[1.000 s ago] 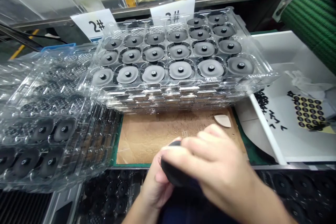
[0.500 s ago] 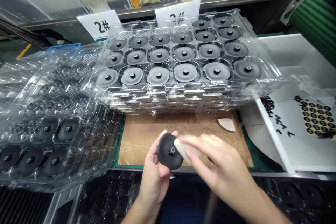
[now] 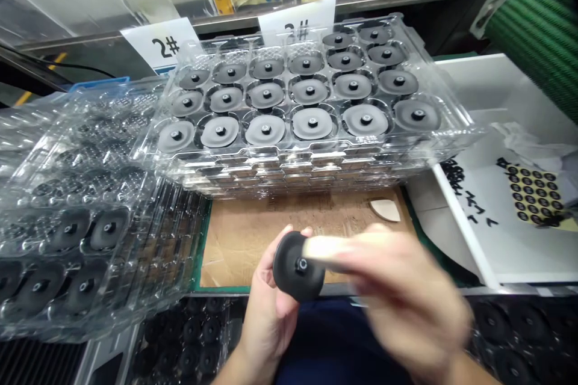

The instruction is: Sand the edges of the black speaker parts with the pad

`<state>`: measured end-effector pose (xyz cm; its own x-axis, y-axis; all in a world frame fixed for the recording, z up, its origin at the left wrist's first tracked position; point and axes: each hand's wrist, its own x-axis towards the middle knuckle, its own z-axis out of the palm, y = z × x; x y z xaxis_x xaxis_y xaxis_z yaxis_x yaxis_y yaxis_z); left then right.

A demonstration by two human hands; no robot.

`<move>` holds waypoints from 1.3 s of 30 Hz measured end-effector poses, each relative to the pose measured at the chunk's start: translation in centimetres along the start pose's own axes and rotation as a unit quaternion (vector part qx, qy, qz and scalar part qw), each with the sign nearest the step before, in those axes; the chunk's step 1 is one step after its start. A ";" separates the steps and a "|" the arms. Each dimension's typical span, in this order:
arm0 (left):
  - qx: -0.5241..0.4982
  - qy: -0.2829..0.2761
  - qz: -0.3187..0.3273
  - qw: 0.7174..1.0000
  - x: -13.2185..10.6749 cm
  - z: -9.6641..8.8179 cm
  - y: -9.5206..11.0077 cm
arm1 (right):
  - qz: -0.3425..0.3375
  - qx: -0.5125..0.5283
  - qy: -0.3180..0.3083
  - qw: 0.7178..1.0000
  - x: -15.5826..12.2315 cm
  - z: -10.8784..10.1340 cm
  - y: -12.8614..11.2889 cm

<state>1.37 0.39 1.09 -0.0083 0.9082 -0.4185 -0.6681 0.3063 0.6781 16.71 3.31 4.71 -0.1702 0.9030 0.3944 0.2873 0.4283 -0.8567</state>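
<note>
My left hand (image 3: 268, 319) grips a round black disc (image 3: 295, 267) with a small stud in its middle, held upright over the front edge of the brown cardboard mat (image 3: 239, 234). My right hand (image 3: 406, 301) is smeared by motion; its fingers reach to the disc's stud from the right, and I cannot tell whether they pinch anything. Behind the mat stands a stack of clear plastic trays (image 3: 311, 156); the top tray holds several grey discs in pockets.
More clear trays (image 3: 81, 216) with black discs are stacked at the left. A white tray (image 3: 510, 234) at the right holds a sheet of small black dots (image 3: 533, 192). A small white wedge (image 3: 385, 209) lies on the mat. Paper labels hang behind.
The disc, earlier flat and covered by my right hand, is now turned face-up toward me in my left hand. My right hand shifted to the right and is blurred.
</note>
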 end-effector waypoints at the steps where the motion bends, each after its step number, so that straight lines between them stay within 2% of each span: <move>1: 0.002 0.003 -0.004 1.000 0.0 -0.4 -0.1 | -0.023 -0.013 -0.058 0.998 0.5 0.3 -0.3; 3: 0.007 0.028 -0.006 1.000 0.1 -1.0 -0.3 | -0.014 -0.057 -0.166 0.984 1.1 0.7 -0.4; 4: 0.008 0.043 -0.001 0.999 0.2 -1.3 -0.3 | 0.004 -0.077 -0.183 0.980 1.2 0.8 -0.3; 5: 0.007 0.052 0.009 0.999 0.3 -1.4 -0.3 | 0.009 -0.086 -0.180 0.980 1.2 0.9 -0.2; 8: 0.001 0.044 0.014 0.999 0.4 -1.4 -0.2 | -0.022 -0.050 -0.118 0.992 0.9 0.9 0.1; 9: 0.000 0.042 0.005 0.999 0.5 -1.3 -0.1 | -0.022 -0.044 -0.128 0.991 0.8 0.8 0.1; 12: -0.001 0.048 -0.019 0.999 0.6 -0.9 0.0 | 0.008 -0.094 -0.208 0.974 0.7 0.6 -0.2; 13: -0.001 0.047 -0.021 0.999 0.6 -0.7 0.0 | 0.014 -0.103 -0.209 0.972 0.8 0.6 -0.3; 16: 0.005 0.045 -0.033 0.998 1.0 -0.6 -0.3 | 0.032 -0.055 -0.113 0.992 1.0 1.0 0.0; 17: 0.001 0.045 -0.042 0.998 1.1 -0.6 -0.4 | 0.059 -0.033 -0.097 0.993 1.0 1.2 0.4; 19: -0.018 0.045 -0.060 0.997 1.5 -0.9 -0.7 | 0.130 -0.013 -0.121 0.984 0.3 1.1 1.8; 21: -0.049 0.040 -0.075 0.995 1.8 -1.2 -0.8 | 0.189 -0.038 -0.145 0.971 -1.3 1.0 4.0; 25: -0.084 0.050 -0.100 0.990 2.0 -1.7 -0.8 | 0.227 -0.110 -0.121 0.960 -5.4 1.1 8.8; 27: -0.080 0.049 -0.108 0.990 2.0 -1.6 -0.8 | 0.234 -0.116 -0.123 0.958 -6.2 1.3 9.6; 30: -0.065 0.036 -0.111 0.991 2.0 -1.1 -0.9 | 0.235 -0.122 -0.080 0.961 -4.7 1.5 7.6; 32: -0.053 0.023 -0.110 0.992 1.9 -0.7 -1.0 | 0.191 -0.120 -0.044 0.973 -2.7 1.9 4.9; 33: -0.045 0.017 -0.113 0.992 1.9 -0.6 -1.0 | 0.130 -0.113 -0.034 0.984 -1.7 2.0 3.6; 34: -0.040 0.009 -0.118 0.992 1.8 -0.6 -0.9 | 0.072 -0.111 -0.046 0.990 -0.8 2.2 2.3; 36: -0.032 0.003 -0.129 0.991 1.7 -0.8 -0.8 | 0.014 -0.093 -0.099 0.991 0.4 2.5 0.6; 39: -0.023 0.024 -0.128 0.991 1.5 -1.1 -0.6 | 0.046 -0.060 -0.235 0.969 1.2 2.5 -0.2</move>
<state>0.92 1.28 -0.63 0.1306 0.7878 -0.6020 -0.6860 0.5101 0.5188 14.06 4.23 4.55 -0.5411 0.8351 0.0993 0.4251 0.3734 -0.8246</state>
